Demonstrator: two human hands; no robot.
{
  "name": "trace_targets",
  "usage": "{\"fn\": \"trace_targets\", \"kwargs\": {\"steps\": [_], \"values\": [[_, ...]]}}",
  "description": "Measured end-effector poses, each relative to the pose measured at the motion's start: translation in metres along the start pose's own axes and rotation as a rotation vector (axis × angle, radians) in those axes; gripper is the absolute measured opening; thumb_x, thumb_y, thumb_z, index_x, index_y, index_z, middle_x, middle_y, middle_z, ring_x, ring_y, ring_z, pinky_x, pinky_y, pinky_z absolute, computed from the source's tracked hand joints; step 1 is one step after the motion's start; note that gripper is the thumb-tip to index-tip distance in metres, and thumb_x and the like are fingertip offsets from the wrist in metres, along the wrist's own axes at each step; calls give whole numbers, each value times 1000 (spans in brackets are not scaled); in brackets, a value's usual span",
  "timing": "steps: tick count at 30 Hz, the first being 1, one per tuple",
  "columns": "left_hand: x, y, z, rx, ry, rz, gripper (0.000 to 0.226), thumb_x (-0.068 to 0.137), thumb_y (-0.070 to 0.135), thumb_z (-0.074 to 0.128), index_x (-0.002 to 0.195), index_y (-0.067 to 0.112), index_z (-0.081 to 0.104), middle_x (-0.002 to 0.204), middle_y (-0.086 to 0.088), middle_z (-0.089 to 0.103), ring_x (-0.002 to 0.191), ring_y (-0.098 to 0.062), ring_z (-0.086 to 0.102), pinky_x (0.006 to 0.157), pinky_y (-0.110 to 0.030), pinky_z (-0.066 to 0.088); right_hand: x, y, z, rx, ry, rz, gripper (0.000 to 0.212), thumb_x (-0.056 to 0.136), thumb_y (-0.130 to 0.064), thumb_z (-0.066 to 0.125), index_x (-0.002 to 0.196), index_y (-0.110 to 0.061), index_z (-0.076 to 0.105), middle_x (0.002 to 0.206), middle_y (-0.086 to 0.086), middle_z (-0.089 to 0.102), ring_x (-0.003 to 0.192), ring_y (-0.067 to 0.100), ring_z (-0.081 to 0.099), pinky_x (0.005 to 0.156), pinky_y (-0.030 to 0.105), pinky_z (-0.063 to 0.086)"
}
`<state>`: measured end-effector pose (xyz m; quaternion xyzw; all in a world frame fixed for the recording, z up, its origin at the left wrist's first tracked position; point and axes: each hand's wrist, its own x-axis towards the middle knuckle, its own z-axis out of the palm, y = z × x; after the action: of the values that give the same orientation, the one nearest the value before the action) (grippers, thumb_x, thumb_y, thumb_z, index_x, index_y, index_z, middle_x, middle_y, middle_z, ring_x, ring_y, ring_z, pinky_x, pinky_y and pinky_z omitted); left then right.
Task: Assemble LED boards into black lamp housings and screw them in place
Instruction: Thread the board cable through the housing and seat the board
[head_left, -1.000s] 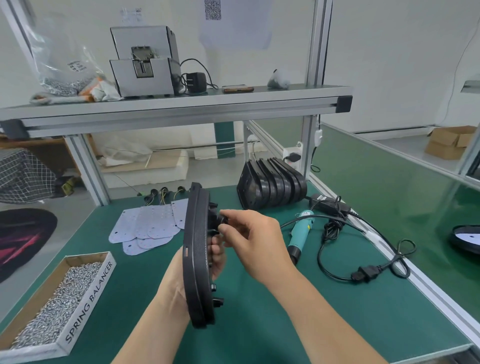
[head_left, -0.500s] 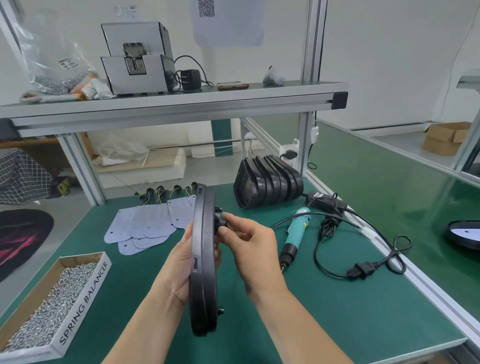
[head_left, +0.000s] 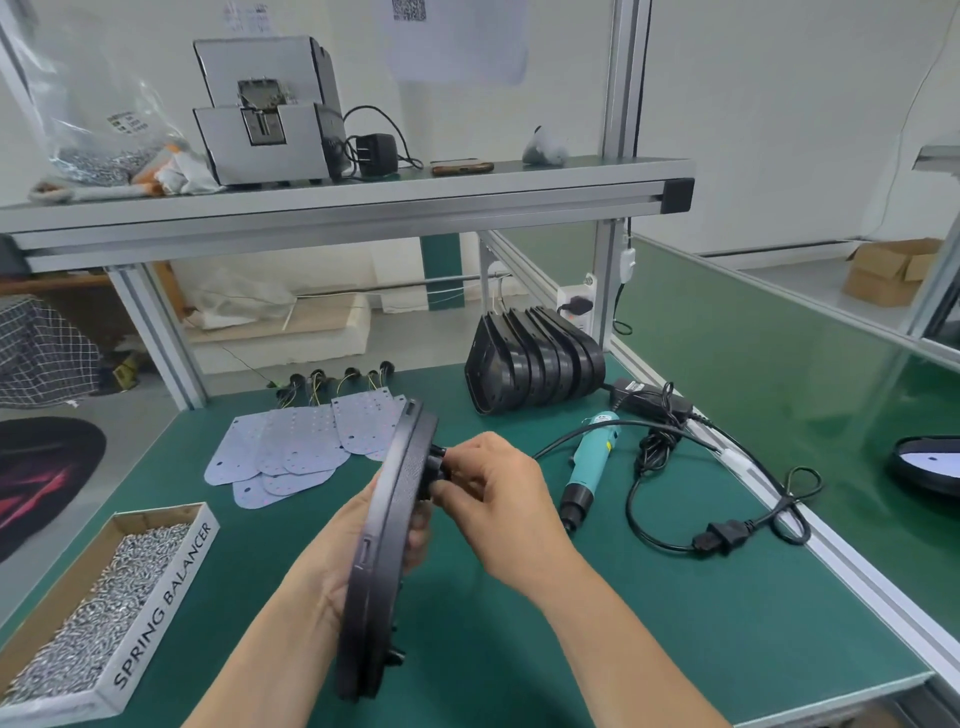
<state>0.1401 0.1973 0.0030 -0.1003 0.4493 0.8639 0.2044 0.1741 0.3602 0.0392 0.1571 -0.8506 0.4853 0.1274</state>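
Your left grip (head_left: 337, 551) clamps the black housing (head_left: 387, 519) on edge, right grip (head_left: 498, 499) pinches its back fitting (head_left: 438, 464). I'd hold the housing steady and turn the fitting straight.

L hand (head_left: 332, 551), R hand (head_left: 498, 499), both bare, forearms (head_left: 597, 623) bare too

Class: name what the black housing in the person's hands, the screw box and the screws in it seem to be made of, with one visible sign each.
The housing is probably moulded plastic: matte black, finely grained. The box looks like cardboard: brown raw edges, white printed face. The screws are metal: silvery glints.
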Motion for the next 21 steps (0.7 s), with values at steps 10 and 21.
{"fn": "trace_targets", "kwargs": {"steps": [10,21], "values": [[-13,9,13,327,-36,404,41,75,29,84,108,23,61,91,-5,71,72,-20,69,60,-34,59,-11,-1,-25,488,169,319,33,92,-53,55,96,-27,74,70,-5,67,60,10,57,57,22,47],[-28,9,32,771,-119,667,25,76,31,80,90,31,60,74,15,56,66,0,52,63,-8,42,-21,7,-26,928,-93,331,42,72,-18,76,114,-13,74,115,17,73,104,24,68,105,43,48]]}}
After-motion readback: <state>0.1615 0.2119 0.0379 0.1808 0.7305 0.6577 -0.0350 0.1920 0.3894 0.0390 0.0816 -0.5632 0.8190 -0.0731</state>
